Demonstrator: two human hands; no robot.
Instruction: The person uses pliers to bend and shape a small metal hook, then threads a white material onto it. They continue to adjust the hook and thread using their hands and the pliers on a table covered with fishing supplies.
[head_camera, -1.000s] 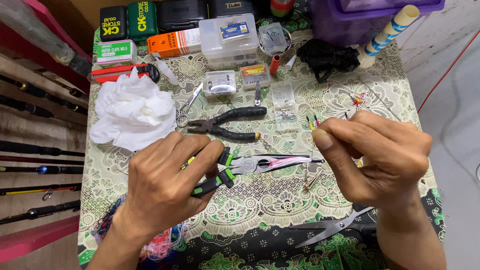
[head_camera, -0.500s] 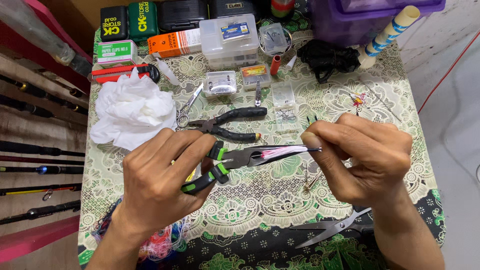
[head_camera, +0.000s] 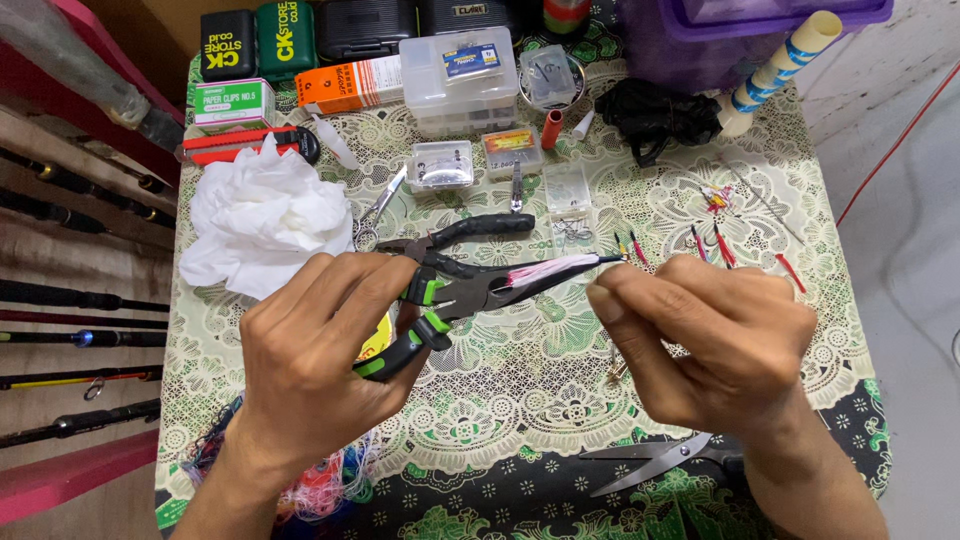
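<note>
**Pliers and a pink-tailed lure held over the patterned cloth**

The fingers of the left hand (head_camera: 320, 350) are curled tight round the black-and-green handles of a pair of long-nose pliers (head_camera: 470, 295), squeezing them together. The plier nose points to the right and bites on a small lure (head_camera: 555, 268) with a pink and white feathery tail. The right hand (head_camera: 710, 340) meets it from the other side, thumb and fingertips pressed together in a pinch at the lure's far tip; what exactly sits between them is too small to tell. Both hands hover above the green lace-patterned tablecloth (head_camera: 520, 390).

Just behind the held tool lies a second pair of black pliers (head_camera: 470, 232). A crumpled white tissue (head_camera: 262, 215) sits to the left, near the left wrist. Scissors (head_camera: 665, 462) lie below the right wrist at the table's near edge. Further back stand a clear plastic box (head_camera: 472, 78) and an orange carton (head_camera: 350, 88), and several small red-tipped lures (head_camera: 715, 240) are scattered to the right.
</note>
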